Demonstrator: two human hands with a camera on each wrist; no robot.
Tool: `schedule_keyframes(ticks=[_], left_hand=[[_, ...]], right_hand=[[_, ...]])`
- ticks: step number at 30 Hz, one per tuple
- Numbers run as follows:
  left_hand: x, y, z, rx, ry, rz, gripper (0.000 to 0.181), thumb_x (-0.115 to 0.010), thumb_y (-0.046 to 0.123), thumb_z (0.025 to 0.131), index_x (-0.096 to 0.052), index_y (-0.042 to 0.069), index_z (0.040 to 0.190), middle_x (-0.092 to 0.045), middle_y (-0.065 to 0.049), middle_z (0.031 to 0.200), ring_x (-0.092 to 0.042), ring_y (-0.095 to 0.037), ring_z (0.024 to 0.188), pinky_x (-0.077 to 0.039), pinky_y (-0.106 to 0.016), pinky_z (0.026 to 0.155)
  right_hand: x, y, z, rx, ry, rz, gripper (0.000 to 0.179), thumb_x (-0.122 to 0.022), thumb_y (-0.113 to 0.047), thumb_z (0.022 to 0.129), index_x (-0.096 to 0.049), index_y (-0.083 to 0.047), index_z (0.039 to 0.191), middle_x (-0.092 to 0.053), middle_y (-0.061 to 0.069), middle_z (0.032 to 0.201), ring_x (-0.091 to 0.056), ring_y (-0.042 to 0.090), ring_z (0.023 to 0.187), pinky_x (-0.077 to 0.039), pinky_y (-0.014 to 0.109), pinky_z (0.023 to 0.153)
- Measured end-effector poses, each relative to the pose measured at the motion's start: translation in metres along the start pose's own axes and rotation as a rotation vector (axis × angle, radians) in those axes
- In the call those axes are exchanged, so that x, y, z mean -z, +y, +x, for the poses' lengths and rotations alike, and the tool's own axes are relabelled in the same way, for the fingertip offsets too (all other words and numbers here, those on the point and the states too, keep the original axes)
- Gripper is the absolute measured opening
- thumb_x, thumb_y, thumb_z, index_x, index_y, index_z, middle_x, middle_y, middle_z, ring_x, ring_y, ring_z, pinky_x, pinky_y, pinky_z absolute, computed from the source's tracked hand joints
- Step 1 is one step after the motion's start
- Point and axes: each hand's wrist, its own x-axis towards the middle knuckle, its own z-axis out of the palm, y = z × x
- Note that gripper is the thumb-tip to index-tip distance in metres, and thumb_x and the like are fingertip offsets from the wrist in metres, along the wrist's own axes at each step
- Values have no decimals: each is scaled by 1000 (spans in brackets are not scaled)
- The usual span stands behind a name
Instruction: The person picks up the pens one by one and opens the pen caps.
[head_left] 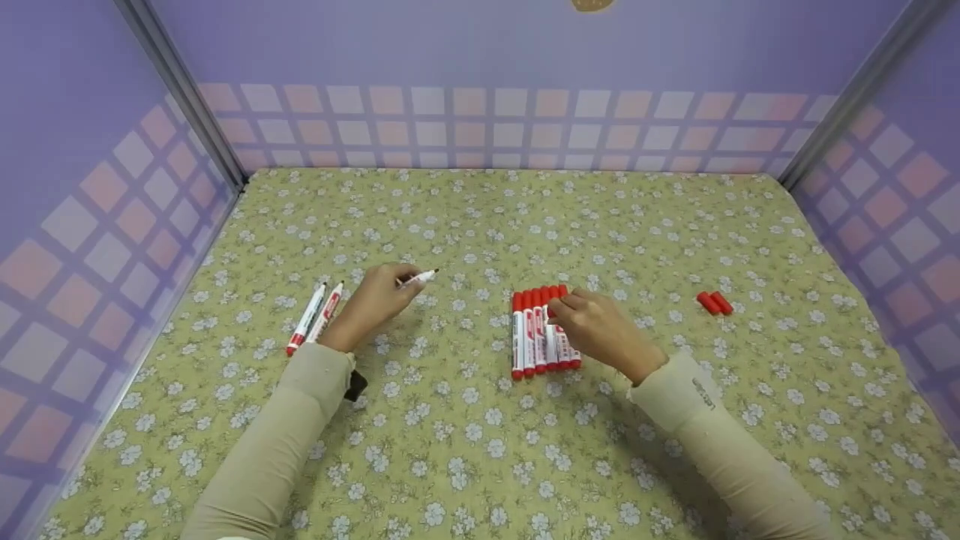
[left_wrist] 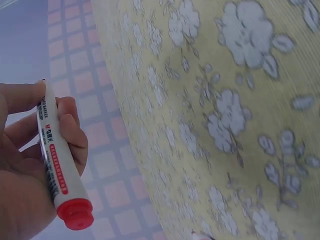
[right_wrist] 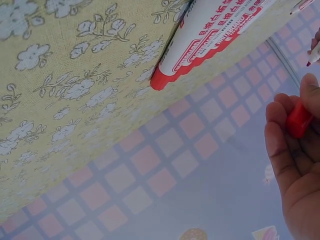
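Note:
My left hand [head_left: 385,295] holds an uncapped whiteboard marker [left_wrist: 62,155], white with a red end plug; in the head view its bare tip points right. Above a row of capped red markers [head_left: 540,337], my right hand [head_left: 596,326] pinches a red marker cap [right_wrist: 298,120] between thumb and fingers. The hand hides part of the row's right end in the head view. Beside my left wrist lie two uncapped markers [head_left: 306,319], side by side with dark tips pointing away.
Two loose red caps [head_left: 715,303] lie on the right of the flowered tablecloth [head_left: 465,442]. Purple walls with pink and white squares [head_left: 510,124] enclose the table's back and sides.

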Motion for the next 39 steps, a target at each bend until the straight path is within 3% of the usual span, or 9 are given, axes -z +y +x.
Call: schedule_keyframes(ticks=[5, 15, 23, 29, 34, 39], left_hand=[[14, -15, -3, 72, 28, -8, 36, -53, 23, 99, -58, 5, 130, -62, -15, 115, -59, -25, 89, -47, -38, 74], [45, -41, -8, 195, 80, -23, 37, -44, 13, 99, -51, 0, 134, -57, -20, 114, -43, -16, 65, -39, -28, 57], [63, -61, -15, 257, 99, 28, 40, -42, 10, 98, -47, -6, 135, -55, -26, 120, -52, -23, 82, -43, -30, 66], [72, -71, -21, 315, 142, 30, 42, -42, 11, 98, -47, -5, 135, -54, -27, 123, -56, -30, 96, -46, -37, 77], [75, -77, -26, 352, 216, 34, 39, -46, 13, 98, -52, -6, 131, -58, -26, 116, -59, -31, 93, -48, -39, 79], [77, -82, -31, 384, 237, 45, 42, -49, 15, 97, -52, -8, 132, -59, -29, 118, -61, -32, 94, -49, -39, 78]], right_hand=[[0, 1, -1, 9, -22, -13, 5, -70, -7, 86, -68, -3, 86, -66, 6, 70, -54, 17, 57, -50, 26, 53], [0, -1, -2, 0, -50, -15, 4, -72, -5, 84, -69, -3, 85, -67, 6, 71, -55, 16, 58, -51, 26, 54], [-3, -1, -2, 7, -52, 1, 4, -71, -6, 85, -68, -3, 83, -66, 6, 68, -52, 16, 56, -47, 24, 52], [0, 0, -1, -8, -51, 48, 7, -72, -5, 84, -66, -3, 81, -66, 6, 68, -52, 16, 56, -49, 25, 53], [3, 0, -1, -21, -79, 63, 5, -71, -5, 85, -67, -3, 84, -67, 6, 70, -53, 16, 57, -50, 26, 55], [2, -1, -2, -30, -95, 58, 4, -71, -6, 85, -68, -3, 84, -67, 6, 70, -52, 16, 56, -49, 26, 54]])
